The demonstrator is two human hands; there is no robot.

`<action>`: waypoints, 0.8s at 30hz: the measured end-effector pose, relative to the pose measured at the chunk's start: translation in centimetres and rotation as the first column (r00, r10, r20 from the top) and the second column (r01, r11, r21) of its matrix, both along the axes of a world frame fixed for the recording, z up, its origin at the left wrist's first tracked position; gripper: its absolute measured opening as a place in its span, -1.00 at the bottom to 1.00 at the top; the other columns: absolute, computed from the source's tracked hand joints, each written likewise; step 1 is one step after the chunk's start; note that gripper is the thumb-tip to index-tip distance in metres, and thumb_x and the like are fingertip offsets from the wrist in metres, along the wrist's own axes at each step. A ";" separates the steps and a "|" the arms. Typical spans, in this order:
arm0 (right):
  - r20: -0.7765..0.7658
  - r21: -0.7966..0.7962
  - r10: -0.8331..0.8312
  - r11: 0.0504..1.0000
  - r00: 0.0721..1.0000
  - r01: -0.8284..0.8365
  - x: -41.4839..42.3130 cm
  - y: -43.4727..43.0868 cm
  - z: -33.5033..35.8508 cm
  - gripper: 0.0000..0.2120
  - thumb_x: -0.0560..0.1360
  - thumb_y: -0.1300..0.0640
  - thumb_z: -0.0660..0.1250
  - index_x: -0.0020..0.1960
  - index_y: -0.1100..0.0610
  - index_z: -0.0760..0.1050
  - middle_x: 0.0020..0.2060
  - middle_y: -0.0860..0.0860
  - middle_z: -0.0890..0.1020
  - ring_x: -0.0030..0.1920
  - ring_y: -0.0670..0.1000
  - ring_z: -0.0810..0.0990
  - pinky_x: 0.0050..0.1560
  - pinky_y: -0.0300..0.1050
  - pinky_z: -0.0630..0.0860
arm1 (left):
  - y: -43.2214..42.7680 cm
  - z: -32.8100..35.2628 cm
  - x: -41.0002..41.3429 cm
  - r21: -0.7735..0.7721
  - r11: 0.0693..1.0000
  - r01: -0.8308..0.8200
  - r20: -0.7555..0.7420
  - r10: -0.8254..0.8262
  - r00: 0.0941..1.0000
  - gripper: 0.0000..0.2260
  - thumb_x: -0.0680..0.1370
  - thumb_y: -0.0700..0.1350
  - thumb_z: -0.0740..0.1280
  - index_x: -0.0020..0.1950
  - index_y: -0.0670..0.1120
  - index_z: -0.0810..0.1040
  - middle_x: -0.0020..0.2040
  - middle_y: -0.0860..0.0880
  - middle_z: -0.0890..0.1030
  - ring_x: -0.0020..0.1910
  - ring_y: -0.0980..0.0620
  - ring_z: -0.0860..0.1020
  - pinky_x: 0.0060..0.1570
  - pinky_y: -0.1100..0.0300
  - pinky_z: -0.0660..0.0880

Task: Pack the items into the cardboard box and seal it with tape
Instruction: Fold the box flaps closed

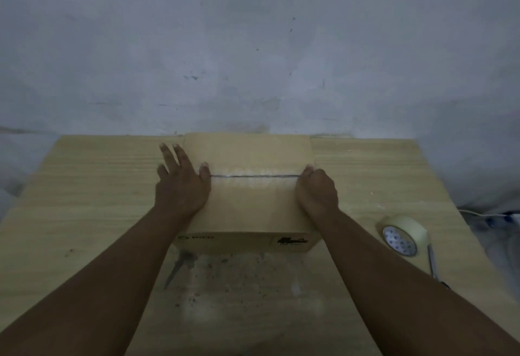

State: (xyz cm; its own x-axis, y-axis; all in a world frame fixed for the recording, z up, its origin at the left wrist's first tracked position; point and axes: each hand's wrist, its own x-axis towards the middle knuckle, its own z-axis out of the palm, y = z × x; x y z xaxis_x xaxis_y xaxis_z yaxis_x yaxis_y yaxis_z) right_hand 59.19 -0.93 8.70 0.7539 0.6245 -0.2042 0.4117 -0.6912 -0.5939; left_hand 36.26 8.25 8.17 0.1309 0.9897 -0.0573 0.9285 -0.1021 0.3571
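Cardboard box (247, 206) sits closed on tabletop (98, 192), back against wall, glossy tape over top seam (253, 176). Left grip (181, 186) open, flat, fingers spread at box's left edge. Right grip (316, 189) curls over right edge. Tape roll (405, 234) lies right.

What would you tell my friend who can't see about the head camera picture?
Two hands press on a closed cardboard box on a wooden table: the left hand lies flat with fingers spread at the left end of the seam, the right hand at its right end. A roll of tape lies on the table to the right.
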 end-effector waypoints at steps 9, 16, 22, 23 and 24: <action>-0.199 0.116 0.165 0.983 0.966 -0.145 1.7 -1.7 0.2 -0.46 0.66 -0.09 -0.09 0.28 0.30 0.42 0.18 0.24 0.53 0.16 0.20 0.50 0.05 -0.06 0.36 | -1.5 -0.4 -0.5 0.007 0.975 0.223 -0.232 -0.216 0.948 -0.24 0.55 0.36 -0.21 0.58 -0.12 -0.22 0.59 -0.06 -0.26 0.55 -0.09 -0.29 0.46 -0.27 -0.25; -0.214 0.298 0.135 0.952 0.968 -0.067 1.6 -4.3 -0.8 -0.63 0.64 -0.04 0.06 0.13 0.20 0.49 -0.06 0.04 0.53 -0.05 0.06 0.50 -0.16 -0.12 0.35 | -3.2 -0.5 0.6 0.043 0.946 0.322 -0.262 -0.300 0.917 -0.09 0.46 0.47 -0.23 0.58 -0.17 -0.19 0.59 -0.11 -0.20 0.57 -0.06 -0.21 0.49 -0.21 -0.19; 0.067 0.204 0.081 0.974 0.994 -0.093 4.9 -7.3 -2.1 -0.70 0.61 0.06 0.13 -0.18 0.20 0.47 -0.28 0.09 0.52 -0.22 0.06 0.48 -0.23 -0.08 0.33 | -3.3 -0.6 1.0 0.068 0.945 0.319 -0.256 -0.293 0.921 -0.12 0.49 0.44 -0.20 0.58 -0.19 -0.14 0.60 -0.14 -0.14 0.57 -0.08 -0.14 0.50 -0.18 -0.10; 0.172 0.104 0.109 0.986 0.979 -0.128 5.9 -8.0 -2.6 -0.74 0.58 0.05 0.16 -0.15 0.19 0.49 -0.20 0.12 0.54 -0.11 0.13 0.50 -0.14 -0.04 0.37 | -3.3 -0.7 0.9 0.086 0.943 0.321 -0.261 -0.289 0.921 -0.12 0.49 0.44 -0.20 0.58 -0.18 -0.12 0.60 -0.16 -0.11 0.57 -0.11 -0.11 0.49 -0.19 -0.07; 0.266 -0.018 0.138 0.990 0.954 -0.138 7.0 -8.8 -2.9 -0.77 0.55 0.04 0.20 -0.07 0.18 0.53 -0.09 0.15 0.55 0.01 0.19 0.48 -0.03 0.00 0.39 | -3.3 -0.8 1.0 0.100 0.940 0.327 -0.267 -0.291 0.919 -0.12 0.48 0.43 -0.21 0.58 -0.18 -0.10 0.59 -0.18 -0.08 0.57 -0.14 -0.08 0.48 -0.20 -0.05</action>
